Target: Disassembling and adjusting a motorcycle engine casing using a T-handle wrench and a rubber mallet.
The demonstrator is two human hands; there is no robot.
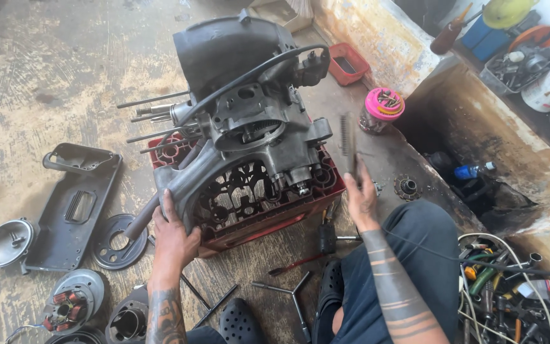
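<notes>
At the bottom of the frame I count two black clogs [240,323], one three-armed wrench [293,294] on the floor between them, and one red-handled screwdriver [295,264] just above it. Lower left lie one stator with copper coils [71,304], one round backing plate [119,241], one dished metal cover [6,242] and one long grey side cover [74,207]. My left hand [174,237] is clamped on the lower edge of the engine case [243,121], which sits in mid-frame on one red plastic crate [268,216]. The case is grey, grimy cast metal, with four long studs poking left and a black hose arched over the top. My right hand [359,194] grips a thin file-like tool [348,141] upright, just right of the crate. Farther up right stand one pink-lidded jar [382,109] and one small red tray [348,65]
</notes>
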